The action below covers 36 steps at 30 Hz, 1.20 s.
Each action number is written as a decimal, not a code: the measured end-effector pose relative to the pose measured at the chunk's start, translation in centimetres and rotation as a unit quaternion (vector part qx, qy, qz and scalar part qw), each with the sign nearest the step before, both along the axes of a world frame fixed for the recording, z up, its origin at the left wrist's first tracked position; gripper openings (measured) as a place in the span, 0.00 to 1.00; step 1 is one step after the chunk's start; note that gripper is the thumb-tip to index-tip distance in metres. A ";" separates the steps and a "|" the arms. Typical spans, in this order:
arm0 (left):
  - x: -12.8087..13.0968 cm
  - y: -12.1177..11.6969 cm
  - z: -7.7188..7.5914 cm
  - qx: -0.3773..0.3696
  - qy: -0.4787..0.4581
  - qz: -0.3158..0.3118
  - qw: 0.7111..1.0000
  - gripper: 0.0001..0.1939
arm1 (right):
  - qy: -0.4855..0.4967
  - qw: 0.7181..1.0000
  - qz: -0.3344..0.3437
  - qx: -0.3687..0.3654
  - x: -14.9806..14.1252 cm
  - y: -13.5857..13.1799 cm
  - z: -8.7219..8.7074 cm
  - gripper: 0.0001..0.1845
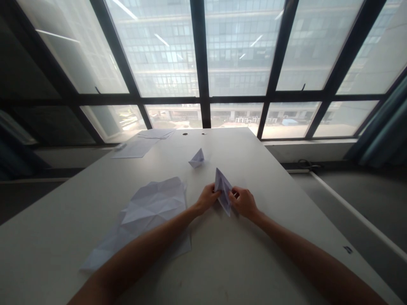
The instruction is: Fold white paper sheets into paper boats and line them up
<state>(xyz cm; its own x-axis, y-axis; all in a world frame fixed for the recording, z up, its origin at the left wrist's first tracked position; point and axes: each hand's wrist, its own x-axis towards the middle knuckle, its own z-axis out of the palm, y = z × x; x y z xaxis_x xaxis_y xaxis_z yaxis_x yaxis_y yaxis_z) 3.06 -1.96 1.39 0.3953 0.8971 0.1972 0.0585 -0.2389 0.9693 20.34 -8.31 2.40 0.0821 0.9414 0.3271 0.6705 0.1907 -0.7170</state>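
At your far left hangs a dark blue curtain (19, 152). Next, on the far left part of the white table (222, 262), some flat paper sheets (135, 149) lie near the window (235, 51). Closer to you, a large creased sheet (155, 199) lies spread out, its folds raised; your left forearm crosses in front of its lower part, and more paper shows from under its edges. Farther right, past your hands, a small folded paper boat (196, 159) sits on the table by itself.

Your left hand (208, 198) pinches the left side of a folded paper (224, 189) between thumb and fingers. That paper is right of the creased sheet, one point up and one down; you cannot tell whether its lower tip touches the table. Your right hand (244, 201) grips its right side, fingers curled. Farther right, a small dark mark (348, 250) shows near the table's right edge.
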 end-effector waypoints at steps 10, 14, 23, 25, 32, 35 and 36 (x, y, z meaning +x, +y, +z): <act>-0.1 -0.7 1.3 -0.022 0.019 -0.082 0.996 0.14 | 0.186 0.977 0.083 -0.063 1.3 1.7 -1.3 0.12; 0.1 -0.7 1.5 -0.044 0.019 -0.034 0.998 0.11 | 0.173 0.982 0.051 -0.060 1.6 1.9 -1.7 0.12; -0.2 -0.6 1.5 -0.046 0.006 -0.067 0.997 0.14 | 0.360 0.920 0.097 -0.123 0.7 1.3 -0.6 0.22; -0.1 -0.5 1.3 -0.061 0.005 -0.068 0.996 0.13 | 0.375 0.913 0.094 -0.128 0.7 1.2 -0.2 0.23; 0.2 -0.3 1.2 -0.050 0.006 -0.039 0.998 0.10 | 0.360 0.920 0.096 -0.119 0.7 1.5 -0.6 0.20; 0.2 -0.3 1.1 -0.019 0.038 -0.021 0.999 0.09 | 0.356 0.923 0.083 -0.117 0.7 1.6 -0.9 0.19; 0.2 -0.2 1.0 -0.004 0.050 -0.017 0.999 0.09 | 0.353 0.925 0.076 -0.119 0.8 1.7 -1.0 0.18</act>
<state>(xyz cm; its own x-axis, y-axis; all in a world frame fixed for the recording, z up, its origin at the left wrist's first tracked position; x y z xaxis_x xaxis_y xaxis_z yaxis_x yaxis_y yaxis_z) 3.23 -2.20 2.37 0.4423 0.8846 0.1480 0.1481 -0.2348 0.9607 21.10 -6.63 1.45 0.0563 0.9981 0.0249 -0.0023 0.0251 -0.9997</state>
